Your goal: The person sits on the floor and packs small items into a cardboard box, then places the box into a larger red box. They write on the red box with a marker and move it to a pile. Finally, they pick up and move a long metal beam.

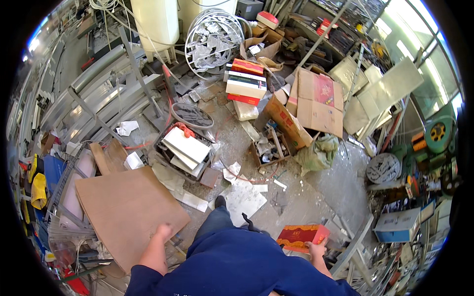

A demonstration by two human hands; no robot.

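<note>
My right hand (317, 246) grips the right end of a flat red cardboard box (298, 237) with gold patterning, held out at my right side above the floor. My left hand (164, 231) is curled closed, with no object showing in it. It appears over the right part of a large brown board (126, 209); whether it touches the board I cannot tell. Ahead of me, a stack of red and white boxes (246, 81) stands on the floor. Nearer, a dark crate (173, 160) bears white panels (186, 147).
Paper scraps (241, 200) lie around my foot. An opened carton (316, 101) and a green sack (321, 154) stand ahead right, near a bin of scraps (270, 145). Metal profiles (94, 103) line the left. A green machine (437, 135) and a blue-white box (397, 227) are at right.
</note>
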